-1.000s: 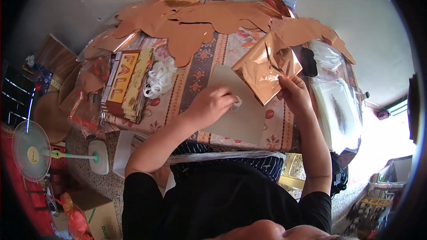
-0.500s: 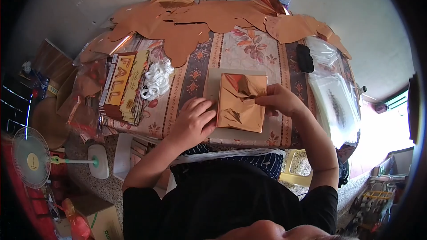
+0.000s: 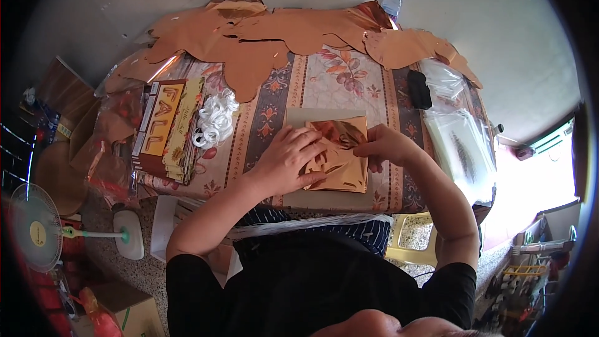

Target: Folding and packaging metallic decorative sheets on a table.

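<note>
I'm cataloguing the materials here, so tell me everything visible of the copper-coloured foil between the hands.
The copper-coloured foil is shiny, metallic-looking, roughly rectangular and apparently folded, with wrinkles and dark reflections. It lies on a plain greyish sheet near the table's front edge. The left hand rests over its left side; the right hand touches its right edge, though whether it pinches is unclear.
</note>
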Motion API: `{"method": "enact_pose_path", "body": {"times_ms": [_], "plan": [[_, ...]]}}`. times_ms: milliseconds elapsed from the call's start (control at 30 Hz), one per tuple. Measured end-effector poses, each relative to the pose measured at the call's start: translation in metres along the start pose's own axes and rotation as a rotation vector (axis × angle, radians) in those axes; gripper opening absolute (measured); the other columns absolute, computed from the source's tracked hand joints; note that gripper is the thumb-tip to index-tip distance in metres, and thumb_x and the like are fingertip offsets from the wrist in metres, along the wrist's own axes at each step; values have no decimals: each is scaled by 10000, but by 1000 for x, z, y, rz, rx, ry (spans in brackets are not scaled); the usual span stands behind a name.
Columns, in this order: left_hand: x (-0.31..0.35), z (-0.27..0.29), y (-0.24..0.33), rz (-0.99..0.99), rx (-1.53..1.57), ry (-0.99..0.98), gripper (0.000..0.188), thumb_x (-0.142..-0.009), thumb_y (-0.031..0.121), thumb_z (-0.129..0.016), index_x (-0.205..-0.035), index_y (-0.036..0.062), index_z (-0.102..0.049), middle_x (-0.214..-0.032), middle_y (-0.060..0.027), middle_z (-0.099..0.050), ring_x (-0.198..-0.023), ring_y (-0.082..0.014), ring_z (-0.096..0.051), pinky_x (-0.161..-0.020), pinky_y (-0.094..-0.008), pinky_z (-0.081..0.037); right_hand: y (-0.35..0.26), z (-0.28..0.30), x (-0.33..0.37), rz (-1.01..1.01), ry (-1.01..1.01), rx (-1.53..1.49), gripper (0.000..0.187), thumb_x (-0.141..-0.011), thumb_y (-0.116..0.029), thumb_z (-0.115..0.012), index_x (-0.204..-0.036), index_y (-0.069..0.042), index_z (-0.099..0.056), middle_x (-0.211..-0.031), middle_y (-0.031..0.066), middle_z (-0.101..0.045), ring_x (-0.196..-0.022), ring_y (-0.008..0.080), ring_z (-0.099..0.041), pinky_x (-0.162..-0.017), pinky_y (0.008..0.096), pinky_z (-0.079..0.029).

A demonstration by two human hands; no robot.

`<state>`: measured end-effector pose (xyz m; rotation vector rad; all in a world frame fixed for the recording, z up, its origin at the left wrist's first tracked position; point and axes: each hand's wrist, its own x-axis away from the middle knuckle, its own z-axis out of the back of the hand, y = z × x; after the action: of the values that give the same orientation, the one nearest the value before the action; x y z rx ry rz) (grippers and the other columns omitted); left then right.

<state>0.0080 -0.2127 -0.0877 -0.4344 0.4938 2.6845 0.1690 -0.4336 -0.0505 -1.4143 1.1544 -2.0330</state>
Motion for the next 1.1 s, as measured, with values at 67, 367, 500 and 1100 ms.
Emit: {"method": "enact_pose_path", "body": {"times_ms": [67,367,500,1100], "plan": [[-1,-1,0,0,6,-5,558,-829,459,-674,-1229,81,-583,-1311,-124,-516,-1250,-303,-453,-1093,-466,-295,-1,-5,4,29,21,0,231,-852,-180,-682,-891,39,-619,-654,103,-640,-480,173,-619,-426,281,-491],[-4,5,3,8,-3,-23,503,-785,409,-711,-1143,76,-591,-1286,-115,-519,-1264,-287,-437,-1076,-447,-307,11,-29,20,696,751,901,540,-765,-292,-775,-1210,-67,-568,-1222,172,-566,-1069,295,-615,-868,405,-513],[-3,4,2,-11,1,-9,528,-780,391,-724,-1178,78,-579,-1288,-121,-513,-1257,-300,-448,-1085,-461,-302,20,-45,12,736,500,1178,910,-773,-520,-702,-1425,22,-369,-1519,226,-278,-1432,369,-223,-1178,482,-146],[5,20,-11,61,83,-236,777,-807,518,-662,-1416,101,-419,-1501,-76,-373,-1417,-210,-300,-1177,-477,-174,33,-35,3,612,439,1264,1094,-785,-718,-535,-1478,55,-190,-1541,270,-178,-1460,370,-125,-1188,457,-82]]}}
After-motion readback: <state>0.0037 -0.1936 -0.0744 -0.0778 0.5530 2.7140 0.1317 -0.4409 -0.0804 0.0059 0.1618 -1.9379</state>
